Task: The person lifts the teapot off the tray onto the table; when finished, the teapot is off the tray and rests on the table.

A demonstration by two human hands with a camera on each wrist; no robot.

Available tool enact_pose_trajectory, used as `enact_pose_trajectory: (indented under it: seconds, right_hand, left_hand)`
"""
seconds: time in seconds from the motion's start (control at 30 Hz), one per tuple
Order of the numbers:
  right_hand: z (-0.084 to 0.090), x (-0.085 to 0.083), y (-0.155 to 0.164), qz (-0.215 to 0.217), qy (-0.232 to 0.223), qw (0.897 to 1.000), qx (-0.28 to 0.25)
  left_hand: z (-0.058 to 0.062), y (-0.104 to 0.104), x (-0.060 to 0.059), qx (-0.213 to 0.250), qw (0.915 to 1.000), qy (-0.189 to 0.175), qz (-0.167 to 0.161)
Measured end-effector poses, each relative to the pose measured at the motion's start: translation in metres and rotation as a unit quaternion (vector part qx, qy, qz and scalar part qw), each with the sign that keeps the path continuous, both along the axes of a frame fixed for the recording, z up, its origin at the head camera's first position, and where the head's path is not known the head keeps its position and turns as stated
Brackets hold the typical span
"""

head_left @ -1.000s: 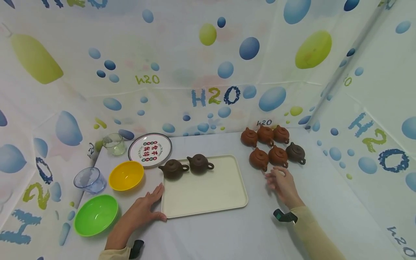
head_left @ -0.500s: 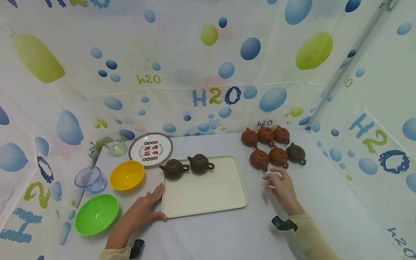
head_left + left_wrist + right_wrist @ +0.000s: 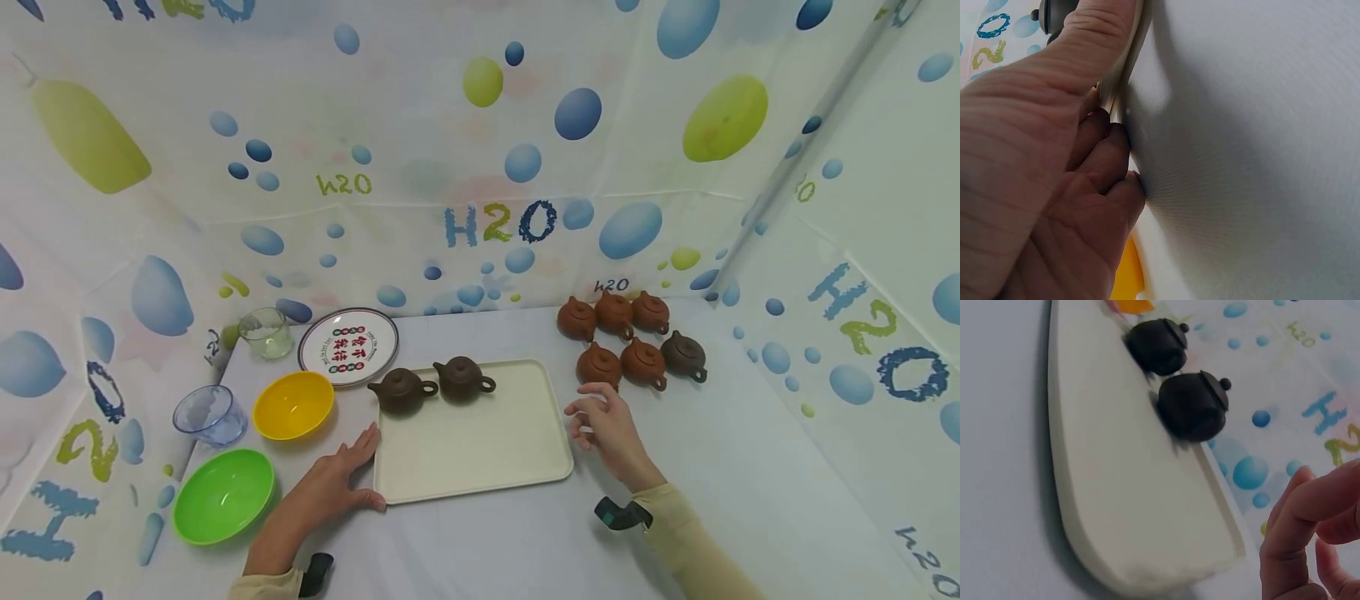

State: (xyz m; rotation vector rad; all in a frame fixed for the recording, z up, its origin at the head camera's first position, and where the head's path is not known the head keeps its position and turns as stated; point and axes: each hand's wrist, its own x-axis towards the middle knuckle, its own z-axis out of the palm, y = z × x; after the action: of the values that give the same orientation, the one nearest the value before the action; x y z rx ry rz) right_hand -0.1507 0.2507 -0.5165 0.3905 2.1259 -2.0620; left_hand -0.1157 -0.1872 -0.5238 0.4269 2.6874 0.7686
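Firstly, cream tray [image 3: 480, 442], centre of frame: stiff, light, probably slick; best taken at the rim. Left hand [image 3: 330, 487] flat against its lower left edge, fingers straight and together, thumb along the rim. Right hand [image 3: 607, 425] right of the tray, hovering, fingers loosely curled, holding nothing. Two dark teapots [image 3: 431, 383] on the tray's upper edge: hard, likely fragile. Six teapots [image 3: 630, 337] clustered at upper right, nearest the right hand; body or handle for grip
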Motion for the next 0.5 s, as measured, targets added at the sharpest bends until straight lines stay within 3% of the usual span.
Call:
enact_pose_trajectory:
  seconds: [0.27, 0.5]
  right_hand:
    - [0.001, -0.014, -0.035, 0.063, -0.026, 0.996, -0.057]
    - [0.002, -0.03, -0.063, 0.11, -0.04, 0.99, -0.076]
  left_hand:
    - [0.0, 0.0, 0.0, 0.002, 1.0, 0.001, 0.0]
    - [0.001, 0.001, 0.0, 0.001, 1.0, 0.007, -0.001]
